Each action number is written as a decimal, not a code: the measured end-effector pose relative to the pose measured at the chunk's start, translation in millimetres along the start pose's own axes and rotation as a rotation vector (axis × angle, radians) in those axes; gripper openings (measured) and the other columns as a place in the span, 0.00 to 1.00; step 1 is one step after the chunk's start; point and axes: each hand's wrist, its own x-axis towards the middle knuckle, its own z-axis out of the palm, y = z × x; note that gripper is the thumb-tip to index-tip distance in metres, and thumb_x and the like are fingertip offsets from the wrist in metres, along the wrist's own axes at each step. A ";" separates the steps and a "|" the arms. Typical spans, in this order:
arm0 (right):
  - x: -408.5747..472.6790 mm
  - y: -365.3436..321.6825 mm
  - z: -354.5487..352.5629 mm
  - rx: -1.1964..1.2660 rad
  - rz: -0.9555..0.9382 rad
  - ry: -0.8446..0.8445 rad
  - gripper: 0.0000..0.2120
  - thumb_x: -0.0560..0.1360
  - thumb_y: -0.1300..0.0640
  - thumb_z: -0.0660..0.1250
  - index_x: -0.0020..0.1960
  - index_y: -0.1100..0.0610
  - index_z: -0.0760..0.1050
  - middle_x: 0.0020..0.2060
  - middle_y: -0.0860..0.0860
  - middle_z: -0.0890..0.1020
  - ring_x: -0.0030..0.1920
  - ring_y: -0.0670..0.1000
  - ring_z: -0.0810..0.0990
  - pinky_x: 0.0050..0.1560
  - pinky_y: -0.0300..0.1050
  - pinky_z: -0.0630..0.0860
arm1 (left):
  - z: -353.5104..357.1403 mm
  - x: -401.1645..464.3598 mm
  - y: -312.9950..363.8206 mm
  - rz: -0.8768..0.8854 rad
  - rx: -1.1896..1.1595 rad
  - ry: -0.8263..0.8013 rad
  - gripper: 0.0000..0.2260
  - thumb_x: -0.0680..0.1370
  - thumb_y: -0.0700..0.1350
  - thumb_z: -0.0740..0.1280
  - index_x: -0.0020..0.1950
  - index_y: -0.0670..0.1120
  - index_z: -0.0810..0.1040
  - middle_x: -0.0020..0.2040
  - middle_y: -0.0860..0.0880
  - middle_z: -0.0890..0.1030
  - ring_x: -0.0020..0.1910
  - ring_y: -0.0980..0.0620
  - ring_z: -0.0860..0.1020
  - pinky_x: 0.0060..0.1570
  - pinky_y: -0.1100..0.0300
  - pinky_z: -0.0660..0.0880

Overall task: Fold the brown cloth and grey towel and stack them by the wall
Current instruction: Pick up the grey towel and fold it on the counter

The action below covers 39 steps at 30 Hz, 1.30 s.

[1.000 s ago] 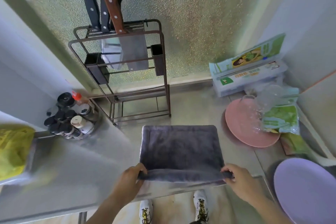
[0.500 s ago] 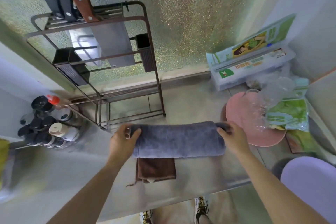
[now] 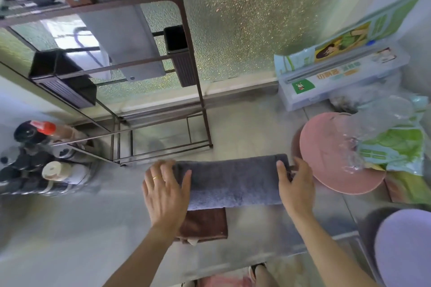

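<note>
While hands spread flat on grey towel (image 3: 229, 182), pink plate (image 3: 331, 158) beside, rack (image 3: 186, 77) behind

One grey towel (image 3: 229, 182), folded into a long band, and one brown cloth (image 3: 205, 223), folded, at centre on the counter (image 3: 70, 228). Two hands: one left hand (image 3: 166, 190), one right hand (image 3: 296, 187). One metal rack (image 3: 161, 63) at far left, carrying two dark cups (image 3: 179, 56). One cluster of bottles (image 3: 39, 161) at left; exact number not discernible. One pink plate (image 3: 331, 165) at right; one lilac plate (image 3: 405, 247) at near right. One wrap box (image 3: 342, 72) at far right.
</note>
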 end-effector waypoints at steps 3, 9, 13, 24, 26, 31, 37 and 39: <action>-31.9 5.3 -8.8 0.182 0.320 0.045 0.37 0.71 0.33 0.67 0.69 0.57 0.68 0.61 0.55 0.81 0.58 0.58 0.81 0.60 0.60 0.78 | 2.0 -26.2 28.4 0.399 -0.047 -0.017 0.15 0.81 0.51 0.65 0.66 0.48 0.78 0.67 0.41 0.77 0.66 0.39 0.74 0.66 0.43 0.71; -61.4 -4.5 4.7 0.727 0.814 -0.036 0.16 0.69 0.52 0.79 0.47 0.62 0.79 0.42 0.56 0.84 0.44 0.55 0.83 0.48 0.52 0.81 | 61.8 -50.1 43.5 0.481 0.063 -0.378 0.24 0.84 0.56 0.52 0.81 0.57 0.58 0.82 0.45 0.54 0.82 0.41 0.51 0.75 0.38 0.62; -56.0 -13.5 6.8 0.949 0.856 -0.001 0.12 0.68 0.64 0.78 0.49 0.61 0.79 0.49 0.57 0.85 0.50 0.56 0.85 0.59 0.53 0.80 | 59.8 -44.9 44.0 0.464 0.065 -0.365 0.24 0.85 0.57 0.51 0.81 0.58 0.55 0.83 0.45 0.52 0.82 0.42 0.49 0.77 0.39 0.58; -132.2 -82.8 52.6 0.297 -0.398 -0.162 0.22 0.68 0.58 0.77 0.57 0.50 0.72 0.59 0.47 0.80 0.60 0.45 0.78 0.59 0.38 0.75 | 10.9 -31.2 12.7 -0.384 -0.997 -0.386 0.08 0.83 0.44 0.61 0.54 0.55 0.79 0.54 0.50 0.84 0.56 0.56 0.81 0.58 0.52 0.74; -143.0 -88.0 71.7 0.164 -0.548 -0.228 0.22 0.69 0.55 0.75 0.59 0.50 0.71 0.65 0.47 0.77 0.67 0.48 0.74 0.66 0.43 0.73 | -11.8 -16.2 -0.5 -0.791 -1.312 -0.291 0.10 0.81 0.53 0.63 0.51 0.50 0.82 0.46 0.43 0.85 0.51 0.43 0.84 0.53 0.46 0.78; -158.3 -78.6 111.9 -0.228 -0.782 -0.335 0.22 0.73 0.51 0.73 0.64 0.54 0.74 0.70 0.51 0.76 0.75 0.51 0.68 0.76 0.46 0.62 | -32.7 2.2 -25.5 -0.752 -1.245 -0.407 0.17 0.77 0.59 0.69 0.60 0.51 0.80 0.51 0.49 0.85 0.50 0.49 0.84 0.42 0.59 0.80; -157.5 -74.1 105.1 -0.300 -0.933 -0.407 0.16 0.78 0.49 0.62 0.64 0.52 0.76 0.68 0.51 0.77 0.73 0.50 0.70 0.71 0.51 0.70 | -5.8 -10.7 -52.4 -0.301 -0.611 -0.231 0.18 0.80 0.46 0.68 0.69 0.47 0.73 0.54 0.53 0.80 0.57 0.47 0.79 0.51 0.61 0.72; -146.4 -82.1 102.4 -0.302 -0.914 -0.323 0.17 0.81 0.51 0.58 0.66 0.53 0.75 0.71 0.53 0.74 0.75 0.53 0.67 0.72 0.53 0.68 | -4.4 -17.7 -55.5 -0.176 -0.548 -0.197 0.22 0.83 0.46 0.63 0.77 0.50 0.65 0.64 0.48 0.76 0.62 0.48 0.75 0.58 0.59 0.72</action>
